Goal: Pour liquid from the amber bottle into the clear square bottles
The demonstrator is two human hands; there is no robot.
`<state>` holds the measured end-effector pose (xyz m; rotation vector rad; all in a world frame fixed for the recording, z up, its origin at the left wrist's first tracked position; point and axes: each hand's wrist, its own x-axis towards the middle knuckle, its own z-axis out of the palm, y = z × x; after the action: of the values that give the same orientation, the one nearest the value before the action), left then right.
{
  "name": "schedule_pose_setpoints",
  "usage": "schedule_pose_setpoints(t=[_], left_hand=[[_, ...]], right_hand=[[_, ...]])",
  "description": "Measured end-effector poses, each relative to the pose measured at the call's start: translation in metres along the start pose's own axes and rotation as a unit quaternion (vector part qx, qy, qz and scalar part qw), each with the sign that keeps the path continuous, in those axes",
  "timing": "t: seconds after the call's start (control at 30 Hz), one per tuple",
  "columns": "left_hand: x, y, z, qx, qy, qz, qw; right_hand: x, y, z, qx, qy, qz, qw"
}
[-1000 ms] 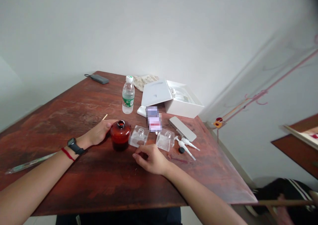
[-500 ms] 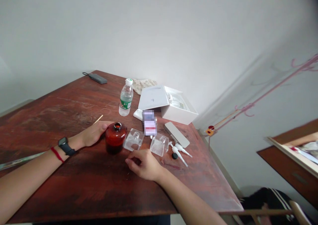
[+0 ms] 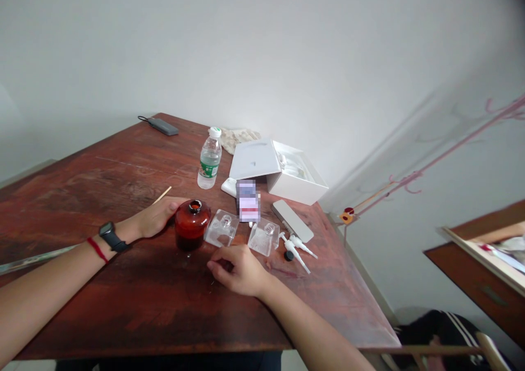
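Observation:
My left hand (image 3: 159,218) is wrapped against the left side of a squat reddish-brown glass bottle (image 3: 192,229); the thumb shows and the other fingers are mostly hidden. The bottle stands upright with its neck uncapped and dark liquid low inside. Behind that hand a thin wooden stick (image 3: 163,194) pokes out; whether the fingers touch it I cannot tell. My right hand (image 3: 241,270) rests on the table with fingers curled in, nothing visible in them. Just beyond it are two clear square bottles (image 3: 219,235) (image 3: 261,244). White pump tops (image 3: 297,253) and a black cap (image 3: 289,255) lie to their right.
On the brown wooden table (image 3: 123,316) stand a water bottle (image 3: 210,160) and an open white box (image 3: 291,185). A phone (image 3: 248,200), a grey case (image 3: 292,221) and a dark device with a cable (image 3: 163,126) lie around. A pink rack (image 3: 463,136) stands right.

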<state>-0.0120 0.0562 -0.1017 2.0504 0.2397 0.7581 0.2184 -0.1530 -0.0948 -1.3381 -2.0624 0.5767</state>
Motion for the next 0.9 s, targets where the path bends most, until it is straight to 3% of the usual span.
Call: schedule_pose_setpoints(t=[0.53,0.9], left_hand=[[-0.0049,-0.0072,-0.0016,-0.04,0.031,-0.044,0.998],[-0.0027,-0.0016,-0.0024,-0.027,-0.012,-0.031,0.999]], right_hand=[[0.0004,-0.0039,-0.0033,-0.003,-0.007,-0.012,1.0],[-0.0001,-0.0043,-0.004,-0.009,-0.018,-0.004,1.0]])
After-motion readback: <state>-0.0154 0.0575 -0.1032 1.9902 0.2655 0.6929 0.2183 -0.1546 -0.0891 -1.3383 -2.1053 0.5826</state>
